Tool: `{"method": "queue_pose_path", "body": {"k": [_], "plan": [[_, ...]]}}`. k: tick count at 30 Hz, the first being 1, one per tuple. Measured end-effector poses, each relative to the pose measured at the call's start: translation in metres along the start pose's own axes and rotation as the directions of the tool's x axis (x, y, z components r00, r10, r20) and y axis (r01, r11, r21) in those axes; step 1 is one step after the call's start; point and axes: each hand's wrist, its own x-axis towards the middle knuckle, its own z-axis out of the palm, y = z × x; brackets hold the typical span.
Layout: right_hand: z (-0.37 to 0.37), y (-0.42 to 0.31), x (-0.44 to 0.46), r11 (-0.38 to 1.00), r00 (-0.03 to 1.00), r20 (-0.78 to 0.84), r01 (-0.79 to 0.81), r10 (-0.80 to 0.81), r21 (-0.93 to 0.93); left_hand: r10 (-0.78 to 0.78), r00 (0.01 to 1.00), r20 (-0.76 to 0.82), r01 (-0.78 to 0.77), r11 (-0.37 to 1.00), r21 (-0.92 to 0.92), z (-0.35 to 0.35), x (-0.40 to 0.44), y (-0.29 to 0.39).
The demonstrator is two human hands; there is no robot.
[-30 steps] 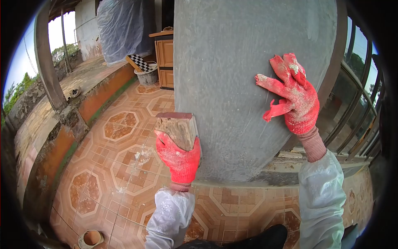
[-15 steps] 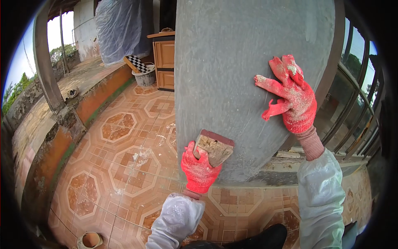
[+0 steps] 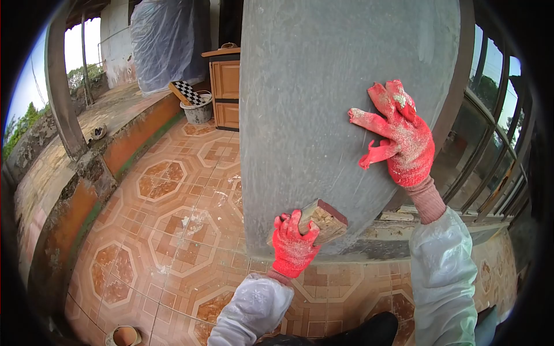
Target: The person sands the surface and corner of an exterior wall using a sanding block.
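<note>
My left hand (image 3: 295, 245), in a dusty red work glove, grips a worn sanding block (image 3: 324, 224) with a dark red sheet on one face. The block lies against the lower part of a grey wall panel (image 3: 306, 115), tilted to the right. Higher up on the right, my right hand (image 3: 404, 138) rests on the same grey surface with its fingers spread. Its red glove is coated in pale dust and frayed at the fingertips. Nothing is held in it.
A wooden cabinet (image 3: 226, 86) and a bucket (image 3: 198, 111) with a checkered board (image 3: 187, 92) stand behind on the left. A roll of tape (image 3: 124, 335) sits on the tiled floor (image 3: 190, 259). Window frames (image 3: 490, 127) flank the panel's right side.
My left hand has moved down and right along the surface with the sanding block, which has turned clockwise. My right hand stays spread in about the same place on the panel.
</note>
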Motion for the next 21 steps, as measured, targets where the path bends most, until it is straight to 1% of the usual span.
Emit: {"method": "queue_pose_path", "body": {"k": [1,2,4,5,6,7,8,9,11,12,13,14,15,16,17,18,19,20,21], "plan": [[0.000,0.002,-0.001,0.999,1.000,0.015,-0.015,0.015,0.038,-0.023,1.000,-0.015,0.023,1.000,-0.004,-0.001,0.012,0.004],[-0.002,0.007,-0.002,0.996,1.000,0.003,0.018,-0.019,0.089,-0.047,0.999,-0.028,0.046,0.999,-0.008,-0.015,0.046,0.012],[-0.002,0.005,0.000,0.997,1.000,0.018,0.000,-0.001,0.077,-0.103,0.985,-0.142,0.101,0.995,-0.019,-0.047,0.113,0.028],[-0.001,0.003,0.001,0.997,0.999,0.026,-0.022,0.020,0.072,-0.104,0.984,-0.143,0.102,0.995,-0.023,-0.054,0.134,0.031],[0.000,0.000,0.004,0.997,0.999,0.025,-0.023,0.021,0.068,-0.159,0.965,-0.207,0.154,0.987,-0.039,-0.060,0.152,0.032],[0.000,-0.002,0.006,1.000,1.000,0.017,-0.025,0.025,0.014,-0.211,0.941,-0.265,0.203,0.978,-0.056,-0.062,0.160,0.035],[-0.002,-0.003,0.005,0.999,0.999,0.011,-0.031,0.031,-0.037,-0.205,0.937,-0.283,0.205,0.978,-0.029,-0.058,0.153,0.036],[0.000,0.002,0.001,0.998,0.999,0.006,-0.047,0.047,-0.033,-0.193,0.942,-0.273,0.195,0.981,-0.021,-0.046,0.135,0.034],[0.010,0.010,-0.012,0.999,1.000,0.008,0.028,-0.027,-0.029,-0.109,0.972,-0.209,0.103,0.994,-0.038,-0.021,0.083,0.027],[0.012,-0.007,-0.021,0.999,0.997,-0.072,-0.034,0.032,-0.031,-0.089,0.975,-0.205,0.085,0.996,-0.027,-0.018,0.060,0.027],[0.014,-0.025,-0.030,0.995,0.984,-0.152,-0.095,0.091,-0.024,-0.080,0.989,-0.127,0.081,0.997,-0.002,-0.015,0.040,0.028],[0.015,-0.044,-0.048,0.991,0.974,-0.205,-0.115,0.099,-0.069,-0.071,0.996,-0.052,0.073,0.997,0.023,-0.014,0.031,0.027],[0.024,-0.069,-0.077,0.944,0.934,-0.146,-0.311,0.326,0.113,-0.054,0.997,-0.060,0.056,0.998,0.029,-0.015,0.031,0.026],[0.032,-0.099,-0.108,0.828,0.854,-0.046,-0.488,0.518,0.276,-0.080,0.997,-0.003,0.080,0.996,-0.040,-0.016,0.032,0.027],[0.037,-0.125,-0.130,0.778,0.815,0.070,-0.572,0.575,0.260,-0.105,0.993,0.059,0.111,0.988,-0.105,-0.014,0.031,0.029],[0.037,-0.144,-0.142,0.663,0.751,0.232,-0.656,0.618,0.360,-0.097,0.982,0.159,0.078,0.989,0.125,-0.006,0.027,0.034],[0.047,-0.159,-0.152,0.652,0.745,0.222,-0.661,0.629,0.371,-0.082,0.983,0.165,0.060,0.989,0.136,0.004,0.024,0.038],[0.063,-0.173,-0.161,0.517,0.644,0.150,-0.713,0.750,0.474,-0.299,0.907,0.296,0.421,0.652,-0.630,0.012,0.021,0.041],[0.072,-0.180,-0.153,0.529,0.585,0.015,-0.745,0.811,0.406,-0.304,0.781,0.545,0.493,-0.235,-0.838,0.006,0.026,0.044]]}}
